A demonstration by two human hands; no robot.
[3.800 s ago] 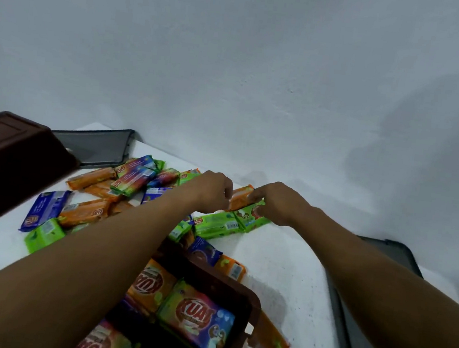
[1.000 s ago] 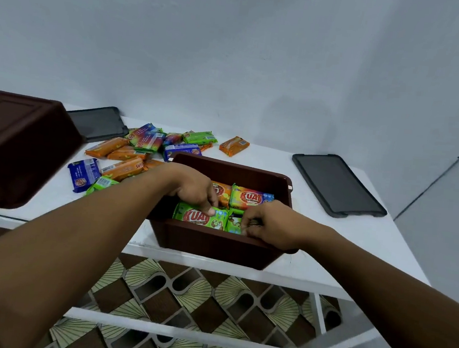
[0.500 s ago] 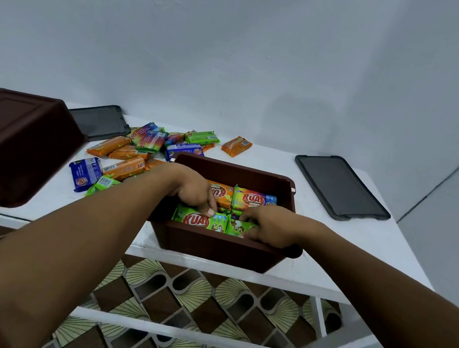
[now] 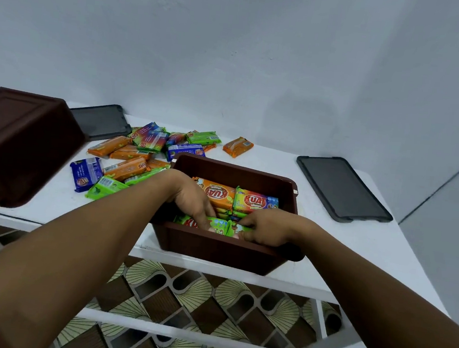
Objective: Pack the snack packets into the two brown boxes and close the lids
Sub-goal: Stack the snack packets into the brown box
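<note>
1. Centrally, both hands reach into the open box (image 4: 234,171), a glossy brown plastic tub with rounded corners.
2. Left hand (image 4: 191,198) and right hand (image 4: 266,228) press curled fingers onto green packets (image 4: 218,226) at the box's near wall.
3. Shiny orange and green wrappers inside read "KUAT".
4. Loose packets (image 4: 139,158) lie scattered left of centre.
5. Second box (image 4: 16,143) sits upturned at far left; flat dark lids (image 4: 343,188) lie at right and upper left.

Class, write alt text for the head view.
Both hands, left and right, press green snack packets into an open brown box on a white table; more packets, an upturned box and two lids lie around.
</note>
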